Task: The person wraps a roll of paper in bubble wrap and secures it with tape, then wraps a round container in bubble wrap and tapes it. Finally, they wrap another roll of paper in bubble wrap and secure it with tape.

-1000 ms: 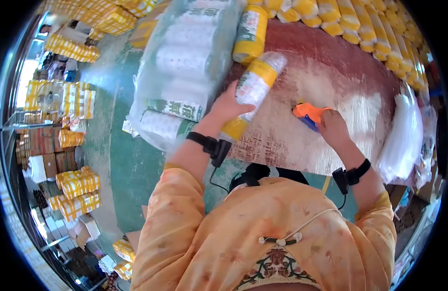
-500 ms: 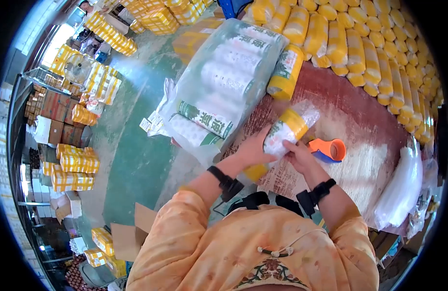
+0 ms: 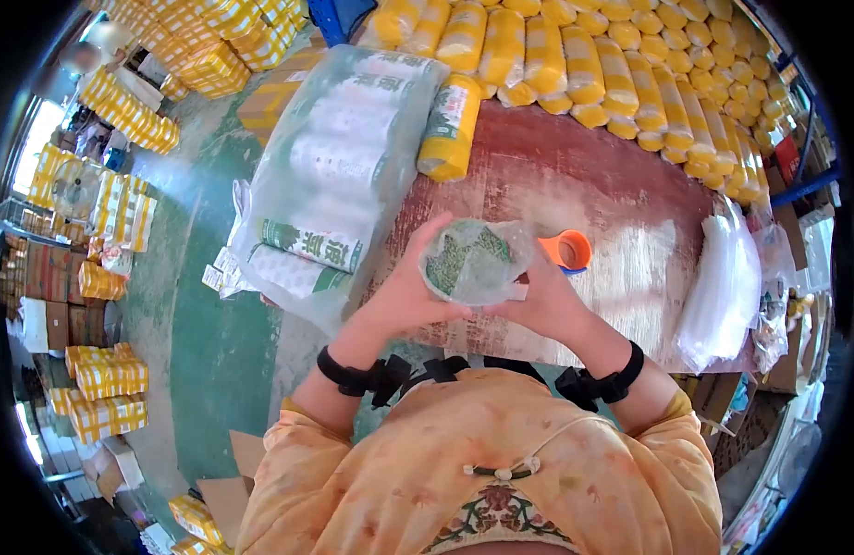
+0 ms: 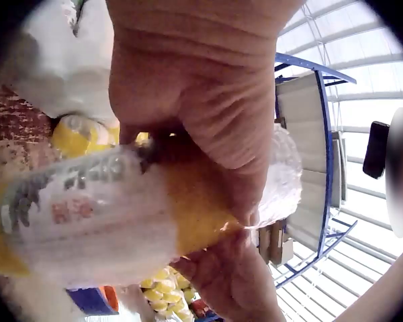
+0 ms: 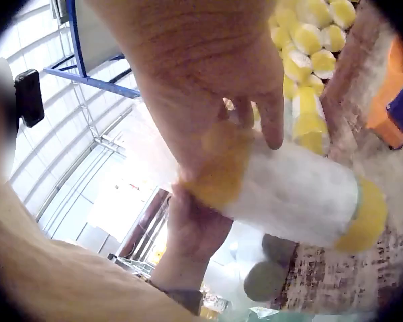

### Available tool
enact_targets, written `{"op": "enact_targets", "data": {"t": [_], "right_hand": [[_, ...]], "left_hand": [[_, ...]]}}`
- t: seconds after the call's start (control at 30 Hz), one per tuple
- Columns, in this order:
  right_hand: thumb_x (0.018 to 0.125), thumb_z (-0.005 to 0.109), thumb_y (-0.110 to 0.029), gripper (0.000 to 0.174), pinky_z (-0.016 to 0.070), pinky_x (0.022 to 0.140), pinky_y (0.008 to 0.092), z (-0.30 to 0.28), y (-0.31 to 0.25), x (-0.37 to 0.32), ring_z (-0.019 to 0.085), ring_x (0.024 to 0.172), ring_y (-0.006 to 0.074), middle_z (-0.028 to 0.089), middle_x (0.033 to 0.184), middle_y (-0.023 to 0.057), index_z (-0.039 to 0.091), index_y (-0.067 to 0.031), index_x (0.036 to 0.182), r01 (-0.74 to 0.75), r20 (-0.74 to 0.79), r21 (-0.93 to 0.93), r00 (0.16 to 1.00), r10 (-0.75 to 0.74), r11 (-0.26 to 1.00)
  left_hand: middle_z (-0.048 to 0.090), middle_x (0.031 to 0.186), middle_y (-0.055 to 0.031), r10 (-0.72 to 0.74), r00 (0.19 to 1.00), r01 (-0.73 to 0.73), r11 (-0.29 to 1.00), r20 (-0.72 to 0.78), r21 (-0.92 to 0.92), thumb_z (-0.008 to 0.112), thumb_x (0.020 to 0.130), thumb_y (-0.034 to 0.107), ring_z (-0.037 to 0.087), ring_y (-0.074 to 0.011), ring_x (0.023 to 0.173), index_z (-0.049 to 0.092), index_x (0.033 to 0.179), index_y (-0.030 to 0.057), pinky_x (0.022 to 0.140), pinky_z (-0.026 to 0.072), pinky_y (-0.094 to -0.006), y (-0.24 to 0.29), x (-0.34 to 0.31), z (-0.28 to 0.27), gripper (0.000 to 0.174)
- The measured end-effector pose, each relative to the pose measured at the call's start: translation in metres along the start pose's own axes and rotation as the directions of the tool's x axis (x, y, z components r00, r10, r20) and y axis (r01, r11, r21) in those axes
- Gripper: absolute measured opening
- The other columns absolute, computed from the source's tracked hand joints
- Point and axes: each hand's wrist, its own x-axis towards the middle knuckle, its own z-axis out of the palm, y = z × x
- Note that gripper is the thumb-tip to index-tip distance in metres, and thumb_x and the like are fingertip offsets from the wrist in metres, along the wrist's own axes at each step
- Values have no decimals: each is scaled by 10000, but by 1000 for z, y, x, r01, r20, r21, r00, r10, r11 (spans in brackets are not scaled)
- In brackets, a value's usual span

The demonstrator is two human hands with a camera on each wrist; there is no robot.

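Both hands grip a cylindrical package (image 3: 473, 264) over the table. Its clear plastic end faces up toward the head camera, with green, shredded-looking contents showing through. In the wrist views the package (image 4: 101, 208) has a white printed middle and yellow bands at its ends. My left hand (image 3: 399, 291) curls round its left side near the upper end. On the opposite side, my right hand (image 3: 547, 296) holds the same upper part, fingers around the yellow band. Just right of the right hand, an orange and blue tape dispenser (image 3: 572, 250) lies on the table.
The worn red-brown table (image 3: 602, 185) carries a large clear bag (image 3: 334, 153) of white rolls at left, with a yellow package (image 3: 450, 129) beside it. Many yellow packages (image 3: 621, 83) are stacked at the back. Clear plastic bags (image 3: 720, 287) lie at the right edge.
The right hand has let go of the tape dispenser and moved left to take hold of the package. Between both hands, the package has turned from lying tilted to end-up. The head view has shifted.
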Motion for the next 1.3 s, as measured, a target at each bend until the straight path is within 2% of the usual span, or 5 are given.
{"op": "enact_targets", "data": {"t": [0.33, 0.6, 1.0, 1.2, 1.3], "right_hand": [[722, 678, -31, 281, 460, 752, 327, 2, -2, 4, 564, 881, 251, 555, 1030, 116, 568, -24, 981, 273, -289, -143, 908, -304, 951], [696, 617, 15, 149, 460, 710, 372, -10, -18, 19, 555, 808, 314, 569, 860, 104, 575, -21, 835, 548, -21, -235, 823, -567, 803], [660, 711, -92, 225, 461, 567, 304, -45, -65, 63, 566, 654, 191, 547, 750, 88, 535, -4, 769, -179, 287, -393, 908, 305, 902], [734, 668, -154, 205, 466, 544, 285, -60, -14, 52, 547, 620, 131, 551, 699, 85, 532, -12, 795, -181, 43, 503, 982, 184, 845], [740, 686, -197, 277, 479, 579, 309, -81, 82, 32, 543, 610, 187, 546, 698, 91, 533, -19, 887, -275, -319, -282, 930, 181, 919]], "left_hand": [[437, 1178, -150, 235, 944, -181, 955, -230, 233, 592, 735, -5, 455, -291, 1112, 525, 987, 24, 958, 353, -348, 3, 5, 16, 263], [444, 992, -101, 117, 969, -74, 978, -218, 197, 620, 730, 20, 475, -266, 937, 492, 1015, 26, 847, 394, -343, 13, 19, 29, 312], [396, 1212, -182, 417, 906, -418, 860, 67, 294, 773, 622, 151, 441, -343, 1116, 512, 1112, 91, 965, 360, -385, 14, 11, 28, 558], [376, 1312, -205, 226, 959, -270, 912, 171, 309, 838, 539, 196, 403, -393, 1195, 591, 1064, 135, 995, 352, -420, 5, 19, 20, 584], [419, 1279, -196, 209, 969, -240, 923, 129, 301, 856, 510, 209, 420, -385, 1185, 585, 1070, 137, 972, 373, -426, 3, 26, 16, 627]]}}
